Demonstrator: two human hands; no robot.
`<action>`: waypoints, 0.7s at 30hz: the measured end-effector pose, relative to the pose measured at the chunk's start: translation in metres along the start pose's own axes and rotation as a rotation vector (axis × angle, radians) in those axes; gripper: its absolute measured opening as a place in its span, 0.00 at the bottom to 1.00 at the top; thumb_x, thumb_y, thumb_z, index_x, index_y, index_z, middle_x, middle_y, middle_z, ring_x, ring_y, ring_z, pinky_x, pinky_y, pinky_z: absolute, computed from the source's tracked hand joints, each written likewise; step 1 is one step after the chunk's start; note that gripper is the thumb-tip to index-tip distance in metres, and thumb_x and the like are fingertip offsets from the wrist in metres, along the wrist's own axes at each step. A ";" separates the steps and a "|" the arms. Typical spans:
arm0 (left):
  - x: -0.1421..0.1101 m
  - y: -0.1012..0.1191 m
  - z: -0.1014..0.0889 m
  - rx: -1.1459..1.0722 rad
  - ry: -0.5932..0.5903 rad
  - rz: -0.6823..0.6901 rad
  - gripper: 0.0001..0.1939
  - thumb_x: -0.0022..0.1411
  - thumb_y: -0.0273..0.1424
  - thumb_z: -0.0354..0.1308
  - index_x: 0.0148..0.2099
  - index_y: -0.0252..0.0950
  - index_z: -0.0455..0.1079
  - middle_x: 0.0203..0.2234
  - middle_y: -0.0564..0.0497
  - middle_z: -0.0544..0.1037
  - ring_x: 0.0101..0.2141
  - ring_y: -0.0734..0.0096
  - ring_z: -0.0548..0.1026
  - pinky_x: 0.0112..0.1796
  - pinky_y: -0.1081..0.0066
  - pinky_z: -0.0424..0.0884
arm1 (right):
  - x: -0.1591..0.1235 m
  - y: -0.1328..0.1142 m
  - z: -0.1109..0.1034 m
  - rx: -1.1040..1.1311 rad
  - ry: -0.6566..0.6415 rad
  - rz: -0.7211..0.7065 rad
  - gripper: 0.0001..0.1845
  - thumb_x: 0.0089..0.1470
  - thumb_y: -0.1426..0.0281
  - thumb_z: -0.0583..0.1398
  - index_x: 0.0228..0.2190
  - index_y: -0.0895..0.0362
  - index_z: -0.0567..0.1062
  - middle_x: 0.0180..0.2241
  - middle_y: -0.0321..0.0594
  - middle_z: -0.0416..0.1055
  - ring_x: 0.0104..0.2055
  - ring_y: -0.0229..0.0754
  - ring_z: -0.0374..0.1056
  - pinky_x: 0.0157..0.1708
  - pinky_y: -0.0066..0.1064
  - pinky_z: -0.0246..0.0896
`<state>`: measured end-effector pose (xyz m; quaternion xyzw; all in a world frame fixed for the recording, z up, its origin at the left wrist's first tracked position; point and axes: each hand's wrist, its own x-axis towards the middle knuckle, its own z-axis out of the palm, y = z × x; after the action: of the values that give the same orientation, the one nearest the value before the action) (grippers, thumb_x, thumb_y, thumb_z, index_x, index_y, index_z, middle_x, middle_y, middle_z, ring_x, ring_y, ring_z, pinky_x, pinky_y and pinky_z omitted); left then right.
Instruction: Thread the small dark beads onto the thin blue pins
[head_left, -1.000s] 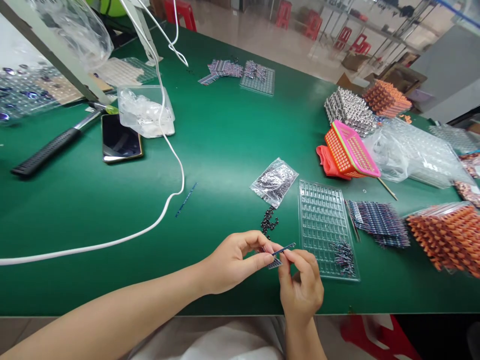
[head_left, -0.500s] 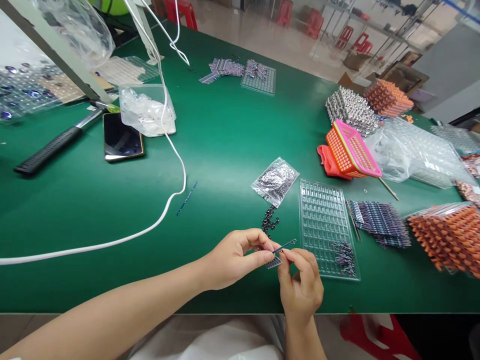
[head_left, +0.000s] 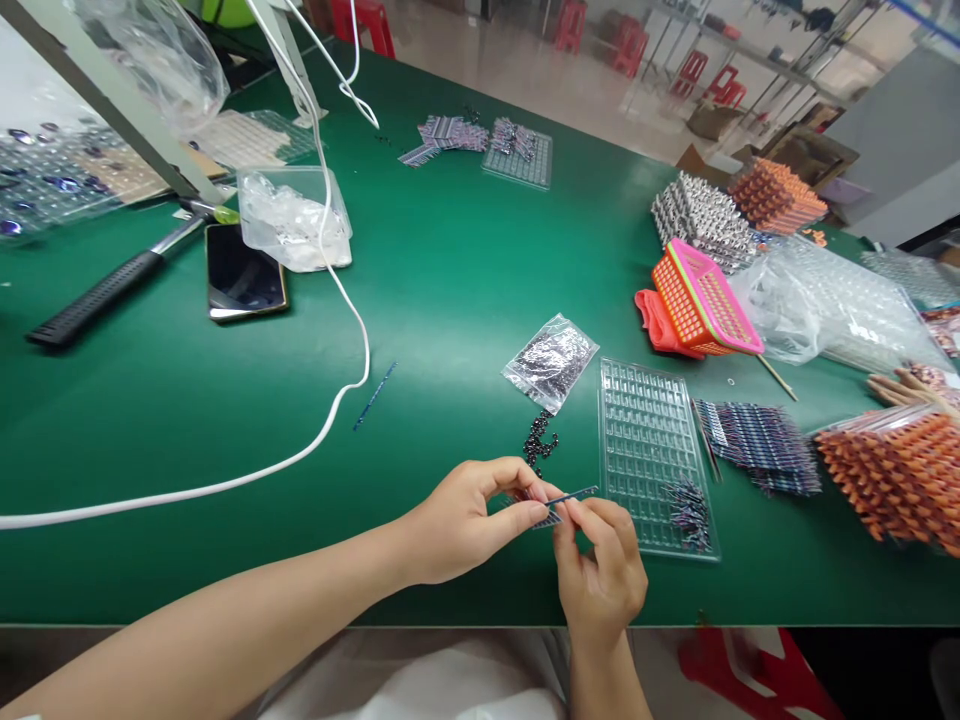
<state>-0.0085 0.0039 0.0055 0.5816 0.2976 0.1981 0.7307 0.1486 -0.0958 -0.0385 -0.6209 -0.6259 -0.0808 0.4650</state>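
Observation:
Between the thumb and fingers of my left hand (head_left: 472, 520) is a thin dark-blue patterned strip (head_left: 579, 494), above a small bundle of similar strips (head_left: 550, 519) partly hidden by the fingers. My right hand (head_left: 604, 570) is closed in a pinch against the strip; whatever lies between its fingertips is too small to make out. Just beyond my hands, small dark beads (head_left: 537, 440) lie loose below a clear bag of beads (head_left: 553, 362). To the right, a clear compartment tray (head_left: 645, 430) carries a cluster of small dark pieces (head_left: 688, 515) in its near right corner.
Stacked blue strips (head_left: 761, 445) and orange pieces (head_left: 892, 475) are at right, where another person's hand (head_left: 911, 387) reaches in. A pink basket (head_left: 712, 300) stands behind them. A white cable (head_left: 300, 455), phone (head_left: 246, 272) and hammer (head_left: 97, 298) occupy the left.
The strip's free end has swung slightly down and right, and my right fingertips have shifted a little along it. Another person's hand has appeared at the right edge.

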 end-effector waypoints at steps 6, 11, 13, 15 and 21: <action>0.003 -0.001 -0.002 -0.011 -0.001 -0.015 0.06 0.63 0.32 0.60 0.37 0.33 0.72 0.39 0.45 0.81 0.41 0.63 0.77 0.46 0.63 0.73 | -0.001 0.001 0.000 0.045 -0.024 0.021 0.16 0.55 0.81 0.63 0.44 0.55 0.75 0.36 0.40 0.73 0.36 0.40 0.72 0.34 0.33 0.71; 0.006 -0.005 -0.004 -0.160 -0.016 -0.076 0.08 0.61 0.33 0.62 0.38 0.32 0.72 0.34 0.48 0.78 0.36 0.68 0.75 0.42 0.66 0.72 | -0.001 0.003 0.000 0.063 -0.056 0.004 0.15 0.56 0.81 0.62 0.44 0.55 0.75 0.36 0.41 0.74 0.37 0.40 0.73 0.35 0.33 0.72; 0.007 -0.006 -0.004 -0.212 -0.018 -0.097 0.08 0.61 0.32 0.62 0.37 0.32 0.71 0.32 0.49 0.77 0.35 0.70 0.75 0.40 0.67 0.71 | 0.001 0.003 0.000 0.072 -0.068 0.007 0.15 0.56 0.81 0.62 0.44 0.55 0.74 0.36 0.40 0.74 0.37 0.40 0.73 0.35 0.33 0.72; 0.008 -0.005 -0.005 -0.228 -0.022 -0.107 0.08 0.61 0.32 0.62 0.36 0.32 0.71 0.31 0.50 0.77 0.34 0.71 0.74 0.39 0.68 0.70 | 0.002 0.002 0.001 0.082 -0.086 0.014 0.15 0.56 0.81 0.62 0.44 0.55 0.74 0.36 0.40 0.75 0.37 0.40 0.73 0.35 0.33 0.72; 0.007 -0.004 -0.006 -0.071 -0.017 -0.066 0.08 0.62 0.33 0.61 0.38 0.32 0.73 0.33 0.48 0.79 0.36 0.67 0.76 0.42 0.66 0.71 | 0.002 0.004 0.000 0.061 -0.102 0.021 0.12 0.57 0.80 0.61 0.42 0.55 0.73 0.34 0.39 0.75 0.35 0.40 0.73 0.34 0.34 0.71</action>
<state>-0.0076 0.0121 -0.0003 0.5469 0.3034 0.1794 0.7594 0.1526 -0.0934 -0.0387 -0.6161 -0.6446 -0.0249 0.4520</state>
